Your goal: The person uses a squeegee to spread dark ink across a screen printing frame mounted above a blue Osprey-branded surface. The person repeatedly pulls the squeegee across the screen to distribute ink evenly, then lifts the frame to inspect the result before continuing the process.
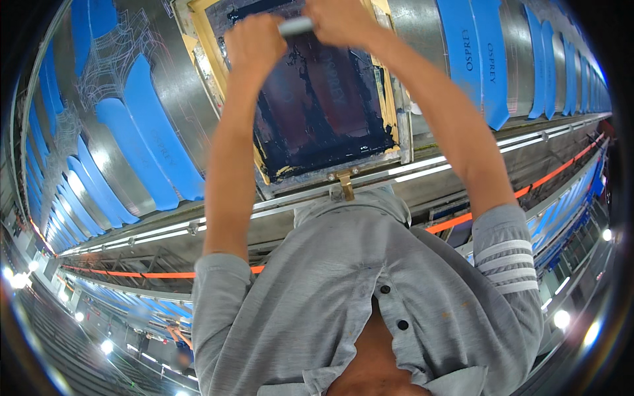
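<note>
- My view is from above: left hand (256,41) is closed around the left part of a pale bar (295,26), fingers bent over it.
- Right hand (337,23) is closed on the bar's right part; blurred and cut by the top edge, so I can't make out each finger.
- Bar sits over the upper part of a yellow-edged frame (388,109), middle section visible between both fists. Can't tell what its underside touches.
- Inside the frame I see dark ink (330,155), thick along the near edge, patchy further up.
- Brass clip (345,185) at the frame's near edge, beside a pale rail (422,170).
- Frame is on a long grey desk (181,89); blue panels (152,142) lie in rows both sides of it.
- Orange strip (449,224) runs below the desk edge. Another person (183,353) far off, lower left.
</note>
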Available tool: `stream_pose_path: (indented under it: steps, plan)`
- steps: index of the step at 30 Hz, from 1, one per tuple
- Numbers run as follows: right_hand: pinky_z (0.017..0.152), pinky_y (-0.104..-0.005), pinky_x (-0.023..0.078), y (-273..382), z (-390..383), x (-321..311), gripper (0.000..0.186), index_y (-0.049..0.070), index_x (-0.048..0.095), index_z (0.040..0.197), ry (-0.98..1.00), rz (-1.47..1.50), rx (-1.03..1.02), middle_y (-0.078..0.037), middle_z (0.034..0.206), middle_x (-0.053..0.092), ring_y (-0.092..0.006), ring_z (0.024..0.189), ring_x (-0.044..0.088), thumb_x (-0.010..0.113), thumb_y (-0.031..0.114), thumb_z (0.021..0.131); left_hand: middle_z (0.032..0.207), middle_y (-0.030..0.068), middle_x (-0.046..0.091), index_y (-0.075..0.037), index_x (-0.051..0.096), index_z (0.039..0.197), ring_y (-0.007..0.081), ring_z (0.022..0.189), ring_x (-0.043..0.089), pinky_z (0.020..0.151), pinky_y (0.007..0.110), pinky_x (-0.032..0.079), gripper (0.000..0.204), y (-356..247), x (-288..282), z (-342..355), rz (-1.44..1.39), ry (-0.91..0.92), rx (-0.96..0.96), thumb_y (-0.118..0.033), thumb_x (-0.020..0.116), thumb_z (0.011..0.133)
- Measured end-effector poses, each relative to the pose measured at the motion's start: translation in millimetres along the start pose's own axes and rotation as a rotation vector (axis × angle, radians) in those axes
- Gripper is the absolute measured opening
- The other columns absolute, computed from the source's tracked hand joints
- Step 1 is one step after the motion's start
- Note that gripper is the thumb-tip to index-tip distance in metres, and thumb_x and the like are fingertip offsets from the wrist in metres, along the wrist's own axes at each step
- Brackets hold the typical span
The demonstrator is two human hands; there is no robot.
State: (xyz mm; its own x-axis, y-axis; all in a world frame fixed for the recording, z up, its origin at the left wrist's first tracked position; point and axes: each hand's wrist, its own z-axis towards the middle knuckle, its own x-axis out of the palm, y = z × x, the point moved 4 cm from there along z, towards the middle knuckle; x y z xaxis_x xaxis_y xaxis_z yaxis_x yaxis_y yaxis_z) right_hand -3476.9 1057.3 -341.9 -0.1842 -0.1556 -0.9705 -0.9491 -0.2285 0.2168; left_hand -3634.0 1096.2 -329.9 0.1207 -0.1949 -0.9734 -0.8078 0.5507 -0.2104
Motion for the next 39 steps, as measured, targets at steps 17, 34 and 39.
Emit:
stream_pose_path:
  steps: [17, 34, 39]
  plan:
    - [0.094, -0.0497, 0.05, -38.5, -214.4, 9.1, 0.048, 0.01, 0.07, 0.128, -0.565, 0.141, 0.653, -0.021, 0.123, 0.069, -0.039, 0.112, 0.065, 0.07, 0.042, 0.091, 0.104, 0.01, 0.076, -0.006, 0.075, 0.1, 0.0289, 0.092, 0.074, 0.081, 0.041, 0.059, 0.031, -93.1, 28.3, -252.2, -0.249, -0.097, 0.057, 0.0, 0.068, 0.071]
    - [0.048, -0.0304, 0.034, 139.2, -100.8, 46.3, 0.03, 0.002, 0.067, 0.077, -0.668, 1.205, 0.81, 0.002, 0.061, 0.05, -0.0071, 0.053, 0.043, 0.07, 0.025, 0.097, 0.11, 0.0097, 0.077, -0.008, 0.077, 0.104, 0.0297, 0.105, 0.073, 0.089, 0.041, 0.058, 0.042, 98.7, -32.2, -342.1, -0.229, -0.3, 0.046, 0.007, 0.065, 0.067]
    - [0.049, -0.0316, 0.033, 260.4, -22.9, 96.6, 0.034, 0.0, 0.064, 0.073, -0.676, 1.264, 0.797, 0.002, 0.058, 0.048, -0.0078, 0.053, 0.043, 0.069, 0.023, 0.097, 0.106, 0.0173, 0.075, -0.009, 0.077, 0.11, 0.0398, 0.095, 0.072, 0.082, 0.048, 0.058, 0.039, 243.9, -52.6, -394.0, -0.47, -0.22, -0.435, 0.001, 0.065, 0.074]
